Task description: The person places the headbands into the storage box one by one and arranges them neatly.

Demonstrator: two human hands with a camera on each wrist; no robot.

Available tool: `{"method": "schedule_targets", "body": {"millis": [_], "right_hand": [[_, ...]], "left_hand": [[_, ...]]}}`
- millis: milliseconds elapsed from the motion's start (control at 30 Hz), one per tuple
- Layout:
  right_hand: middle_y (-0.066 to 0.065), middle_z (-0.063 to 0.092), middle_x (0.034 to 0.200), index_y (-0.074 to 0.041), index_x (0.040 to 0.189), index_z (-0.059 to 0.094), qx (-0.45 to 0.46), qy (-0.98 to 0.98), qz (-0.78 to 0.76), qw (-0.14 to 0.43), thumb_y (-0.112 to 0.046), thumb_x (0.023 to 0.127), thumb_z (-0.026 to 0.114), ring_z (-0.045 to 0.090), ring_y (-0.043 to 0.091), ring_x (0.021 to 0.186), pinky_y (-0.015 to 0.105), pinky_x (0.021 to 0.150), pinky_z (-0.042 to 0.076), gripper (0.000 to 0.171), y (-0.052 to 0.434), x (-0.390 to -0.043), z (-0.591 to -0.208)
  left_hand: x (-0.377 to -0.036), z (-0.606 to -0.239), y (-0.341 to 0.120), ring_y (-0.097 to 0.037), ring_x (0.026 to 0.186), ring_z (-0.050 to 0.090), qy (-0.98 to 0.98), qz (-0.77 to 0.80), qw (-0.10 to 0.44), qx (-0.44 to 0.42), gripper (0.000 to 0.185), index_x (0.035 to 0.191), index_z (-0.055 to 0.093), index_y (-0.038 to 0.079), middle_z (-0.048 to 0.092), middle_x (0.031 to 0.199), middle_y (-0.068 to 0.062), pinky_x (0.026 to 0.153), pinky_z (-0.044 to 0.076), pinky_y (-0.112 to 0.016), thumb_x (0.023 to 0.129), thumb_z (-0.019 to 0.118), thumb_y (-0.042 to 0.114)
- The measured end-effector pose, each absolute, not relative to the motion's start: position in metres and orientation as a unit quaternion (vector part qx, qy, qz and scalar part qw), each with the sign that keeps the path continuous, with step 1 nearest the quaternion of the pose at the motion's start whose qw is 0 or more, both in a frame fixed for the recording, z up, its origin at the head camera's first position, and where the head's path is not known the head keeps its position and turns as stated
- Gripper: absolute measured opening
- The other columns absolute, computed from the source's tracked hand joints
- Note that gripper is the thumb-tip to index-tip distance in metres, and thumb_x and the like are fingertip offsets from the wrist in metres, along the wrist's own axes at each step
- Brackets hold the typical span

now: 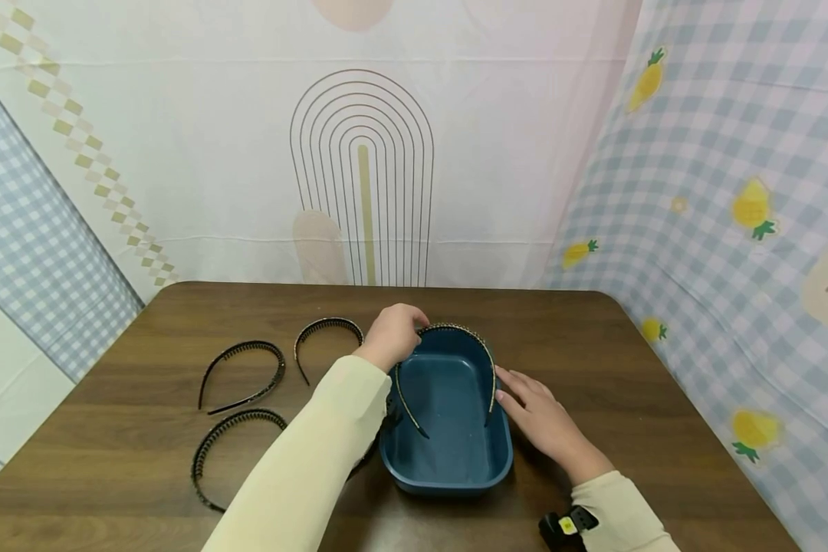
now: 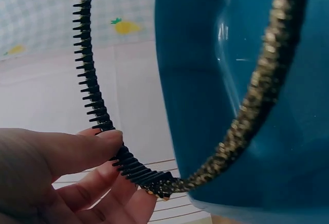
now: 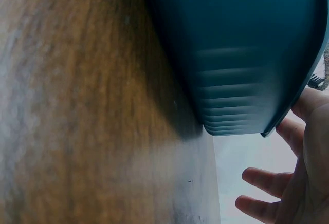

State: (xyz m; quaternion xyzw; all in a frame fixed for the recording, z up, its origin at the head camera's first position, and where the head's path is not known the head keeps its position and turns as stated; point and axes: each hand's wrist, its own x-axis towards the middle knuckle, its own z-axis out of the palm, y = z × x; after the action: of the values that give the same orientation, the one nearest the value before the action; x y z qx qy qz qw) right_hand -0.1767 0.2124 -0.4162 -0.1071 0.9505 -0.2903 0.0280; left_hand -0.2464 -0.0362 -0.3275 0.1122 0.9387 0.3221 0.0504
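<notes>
Between thumb and fingers, my left hand (image 1: 389, 337) pinches a headband (image 1: 493, 377) at its curved part. The headband has a gold-speckled outer side and black comb teeth inside, plain in the left wrist view (image 2: 257, 88). Its two ends hang down over a deep blue plastic basin (image 1: 448, 456) with rounded corners. On the basin's right side, my right hand (image 1: 545, 425) touches the rim with extended fingers. The right wrist view shows the ribbed outer wall (image 3: 229, 90), with thumb and forefinger at the rim and the other fingers spread apart.
Left of the basin lie a dark toothed headband (image 1: 210, 445), a thinner headband (image 1: 278, 368) and another headband (image 1: 327, 320) farther back. My left sleeve (image 1: 310, 460) partly covers the dark one. Behind the brown wooden table (image 1: 579, 330) hangs a patterned cloth (image 1: 497, 176).
</notes>
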Motion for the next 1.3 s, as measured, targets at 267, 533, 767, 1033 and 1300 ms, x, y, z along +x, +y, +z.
{"method": "schedule_targets", "body": {"millis": [267, 533, 767, 1033, 1300], "right_hand": [[0.019, 0.031, 0.154, -0.023, 0.152, 0.032, -0.100, 0.948, -0.300, 0.041, -0.057, 0.100, 0.034, 0.023, 0.044, 0.140, 0.070, 0.103, 0.023, 0.063, 0.212, -0.177, -0.416], [0.019, 0.030, 0.154, -0.024, 0.153, 0.031, -0.100, 0.948, -0.300, 0.043, -0.060, 0.099, 0.032, 0.023, 0.044, 0.140, 0.071, 0.103, 0.023, 0.064, 0.212, -0.176, -0.416], [0.019, 0.030, 0.154, -0.023, 0.153, 0.031, -0.103, 0.945, -0.306, 0.044, -0.057, 0.100, 0.034, 0.023, 0.044, 0.140, 0.070, 0.104, 0.023, 0.063, 0.212, -0.176, -0.416], [0.019, 0.030, 0.154, -0.023, 0.153, 0.031, -0.102, 0.946, -0.306, 0.043, -0.056, 0.100, 0.034, 0.024, 0.044, 0.140, 0.069, 0.104, 0.024, 0.062, 0.211, -0.175, -0.415], [0.019, 0.030, 0.154, -0.024, 0.153, 0.031, -0.097, 0.947, -0.303, 0.045, -0.058, 0.100, 0.034, 0.024, 0.043, 0.140, 0.069, 0.104, 0.023, 0.063, 0.212, -0.176, -0.415]], "left_hand": [[-0.248, -0.332, -0.031, -0.025, 0.104, 0.061, 0.952, 0.280, 0.067, 0.102, 0.036, 0.117, 0.069, 0.007, 0.064, 0.122, -0.011, 0.072, 0.051, -0.033, 0.093, 0.046, -0.009], [-0.249, -0.342, -0.024, -0.025, 0.106, 0.062, 0.965, 0.233, 0.068, 0.098, 0.031, 0.115, 0.069, 0.008, 0.066, 0.118, -0.009, 0.085, 0.053, -0.039, 0.095, 0.049, -0.005], [-0.249, -0.348, -0.017, -0.022, 0.099, 0.064, 0.970, 0.204, 0.072, 0.111, 0.028, 0.108, 0.072, 0.009, 0.068, 0.114, -0.007, 0.080, 0.054, -0.036, 0.094, 0.053, -0.005], [-0.249, -0.352, -0.011, -0.022, 0.101, 0.064, 0.968, 0.208, 0.084, 0.113, 0.024, 0.106, 0.073, 0.010, 0.068, 0.113, -0.006, 0.080, 0.054, -0.037, 0.093, 0.056, -0.002], [-0.252, -0.361, -0.015, -0.025, 0.105, 0.062, 0.961, 0.229, 0.094, 0.127, 0.026, 0.107, 0.073, 0.008, 0.068, 0.112, -0.008, 0.085, 0.053, -0.038, 0.090, 0.058, -0.006]]}}
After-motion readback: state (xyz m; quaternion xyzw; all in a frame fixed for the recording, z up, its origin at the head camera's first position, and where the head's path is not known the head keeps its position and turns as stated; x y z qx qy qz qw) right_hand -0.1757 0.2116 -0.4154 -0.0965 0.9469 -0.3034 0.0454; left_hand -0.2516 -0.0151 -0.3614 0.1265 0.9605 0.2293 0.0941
